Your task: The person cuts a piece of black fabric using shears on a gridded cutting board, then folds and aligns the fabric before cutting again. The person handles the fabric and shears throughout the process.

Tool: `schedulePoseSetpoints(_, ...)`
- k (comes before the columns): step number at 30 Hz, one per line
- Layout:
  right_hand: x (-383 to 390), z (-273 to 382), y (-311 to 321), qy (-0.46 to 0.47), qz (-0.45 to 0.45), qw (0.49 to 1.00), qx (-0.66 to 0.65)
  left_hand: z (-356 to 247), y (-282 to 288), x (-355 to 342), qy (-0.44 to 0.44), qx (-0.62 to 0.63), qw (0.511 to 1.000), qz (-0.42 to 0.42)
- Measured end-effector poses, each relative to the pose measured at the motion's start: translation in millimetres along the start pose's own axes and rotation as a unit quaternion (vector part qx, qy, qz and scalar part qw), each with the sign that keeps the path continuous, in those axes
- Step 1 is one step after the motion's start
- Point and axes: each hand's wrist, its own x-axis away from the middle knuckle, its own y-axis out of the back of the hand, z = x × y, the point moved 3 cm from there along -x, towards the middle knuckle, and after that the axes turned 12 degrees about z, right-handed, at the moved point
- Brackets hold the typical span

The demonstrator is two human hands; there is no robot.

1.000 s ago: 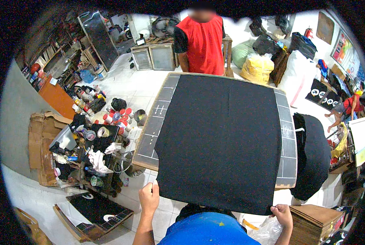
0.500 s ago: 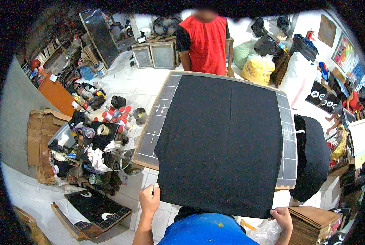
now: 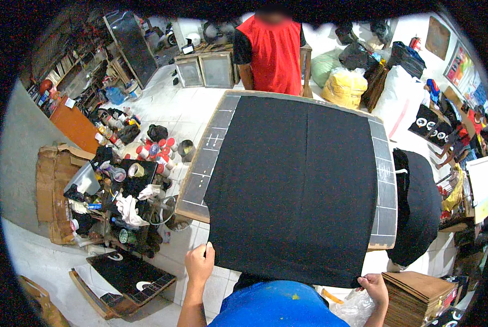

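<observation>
A black piece of fabric (image 3: 295, 185) lies over a dark board with white marked lines (image 3: 384, 191) and a pale wooden edge. Its near end hangs past the board's near edge, toward my body. My left hand (image 3: 199, 262) is closed on the fabric's near left corner. At the near right corner, my right hand (image 3: 372, 288) pinches the cloth between thumb and fingers. A faint crease runs down the middle of the fabric, which looks mostly flat.
Beyond the board stands a person in a red shirt (image 3: 271, 57). A cluttered table (image 3: 129, 191) and red-lidded jars are on the left. Black cloth (image 3: 415, 210) hangs beside the board's right side. A stack of brown boards (image 3: 418, 297) sits near my right hand.
Both hands keep their grip on the fabric's near corners. The right hand has moved slightly left and up with its corner. The cloth otherwise lies about the same.
</observation>
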Motion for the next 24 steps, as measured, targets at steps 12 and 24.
schedulePoseSetpoints(12, -26.9, -18.4, -11.3, -0.021, 0.022, 0.999, -0.012, 8.3, -12.3, -6.2, -0.002, -0.022, 0.999, 0.027)
schedulePoseSetpoints(24, -52.0, -9.5, -23.4, -0.030, -0.017, 0.999, 0.040, 37.8, -37.0, -19.0, -0.009, -0.008, 0.998, 0.062)
